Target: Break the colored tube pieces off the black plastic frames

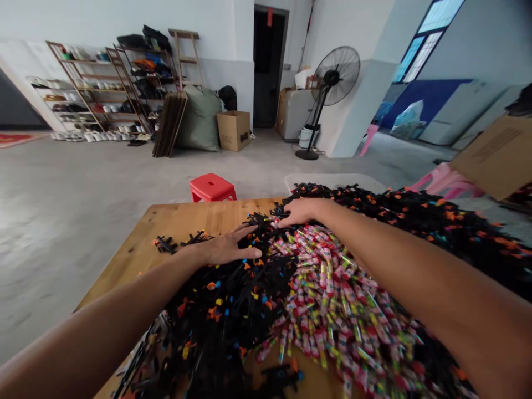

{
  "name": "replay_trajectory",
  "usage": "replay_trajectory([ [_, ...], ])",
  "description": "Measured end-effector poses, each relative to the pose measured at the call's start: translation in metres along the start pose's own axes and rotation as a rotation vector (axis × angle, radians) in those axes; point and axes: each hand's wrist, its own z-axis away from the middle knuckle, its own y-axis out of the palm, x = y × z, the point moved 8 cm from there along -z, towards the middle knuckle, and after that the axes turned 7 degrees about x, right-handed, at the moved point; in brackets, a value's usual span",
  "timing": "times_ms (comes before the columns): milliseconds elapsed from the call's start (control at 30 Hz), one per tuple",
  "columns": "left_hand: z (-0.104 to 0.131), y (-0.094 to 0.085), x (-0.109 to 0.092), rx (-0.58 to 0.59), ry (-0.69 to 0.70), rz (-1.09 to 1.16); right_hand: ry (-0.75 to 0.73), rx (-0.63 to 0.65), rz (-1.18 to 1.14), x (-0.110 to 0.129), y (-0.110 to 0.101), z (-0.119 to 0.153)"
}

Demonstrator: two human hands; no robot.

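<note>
Largest first: we see a grey concrete floor point(103, 205), and at the near side a wooden table point(195, 216), bare at its far left corner. To the right a large dark heap point(457, 227) stretches along the table's side; whether it sits in the pale tub point(316, 179) whose rim shows behind, we cannot tell. Farther off stands a pedestal fan point(332, 77), with a red stool point(211, 185) just past the table's far edge.

On the tabletop we have two loose piles meeting — black plastic pieces point(245, 302) on the left, bright printed tubes point(328, 271) on the right — probably kept side by side so that both are within easy reach.

Our left hand point(228, 246) is spread, palm down and thumb apart, over the black pieces, a shape that would suit steadying many loose parts at once. Our right hand point(303, 210) reaches to the far end of the tubes, fingers bent down; we cannot tell whether it pinches anything.

Smallest are orange tips point(214, 314) scattered among the black.
</note>
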Motion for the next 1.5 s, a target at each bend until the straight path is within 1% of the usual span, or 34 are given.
replay_trajectory([
  [67, 0.0, 0.003, -0.003, 0.008, 0.009, 0.003, -0.034, 0.136, 0.082, 0.025, 0.014, 0.013],
  [100, 0.001, 0.005, -0.005, 0.011, 0.014, 0.002, -0.045, 0.151, 0.116, 0.035, 0.016, 0.02],
  [200, 0.004, 0.012, -0.015, 0.014, 0.04, -0.009, -0.07, 0.1, 0.206, 0.061, 0.017, 0.042],
  [300, 0.011, 0.02, -0.029, 0.014, 0.058, -0.035, -0.122, 0.083, 0.292, 0.085, 0.025, 0.061],
  [433, 0.019, 0.027, -0.04, 0.001, 0.031, -0.093, -0.174, 0.021, 0.382, 0.105, 0.03, 0.082],
  [567, 0.024, 0.028, -0.047, -0.017, 0.05, -0.115, -0.226, -0.065, 0.403, 0.113, 0.027, 0.105],
  [633, 0.026, 0.029, -0.049, -0.008, 0.057, -0.118, -0.258, -0.09, 0.4, 0.115, 0.026, 0.119],
  [733, 0.03, 0.032, -0.055, 0.01, 0.057, -0.133, -0.317, -0.085, 0.389, 0.116, 0.032, 0.144],
  [900, 0.041, 0.04, -0.076, 0.042, 0.078, -0.22, -0.358, -0.09, 0.37, 0.116, 0.045, 0.186],
  [1033, 0.049, 0.045, -0.088, 0.014, 0.099, -0.234, -0.383, -0.111, 0.359, 0.121, 0.053, 0.212],
  [1100, 0.053, 0.048, -0.093, 0.001, 0.133, -0.225, -0.381, -0.12, 0.333, 0.122, 0.056, 0.221],
  [1167, 0.06, 0.044, -0.097, -0.07, 0.152, -0.24, -0.376, -0.14, 0.287, 0.121, 0.056, 0.23],
  [1233, 0.076, 0.032, -0.1, -0.215, 0.122, -0.234, -0.368, -0.202, 0.218, 0.119, 0.051, 0.244],
  [1267, 0.089, 0.025, -0.101, -0.304, 0.095, -0.212, -0.353, -0.257, 0.171, 0.115, 0.046, 0.254],
  [1300, 0.106, 0.019, -0.102, -0.392, 0.068, -0.181, -0.316, -0.328, 0.116, 0.109, 0.04, 0.269],
  [1333, 0.127, 0.015, -0.103, -0.472, 0.04, -0.139, -0.248, -0.41, 0.054, 0.099, 0.035, 0.287],
  [1367, 0.152, 0.015, -0.105, -0.544, 0.021, -0.105, -0.141, -0.492, -0.007, 0.086, 0.032, 0.309],
  [1400, 0.178, 0.019, -0.105, -0.6, -0.004, -0.072, -0.005, -0.552, -0.063, 0.071, 0.034, 0.334],
  [1433, 0.206, 0.026, -0.103, -0.642, -0.041, -0.027, 0.143, -0.577, -0.106, 0.056, 0.043, 0.36],
  [1467, 0.233, 0.039, -0.1, -0.651, -0.077, 0.013, 0.295, -0.571, -0.133, 0.044, 0.057, 0.387],
  [1500, 0.258, 0.056, -0.096, -0.649, -0.113, 0.046, 0.421, -0.522, -0.144, 0.036, 0.076, 0.412],
])
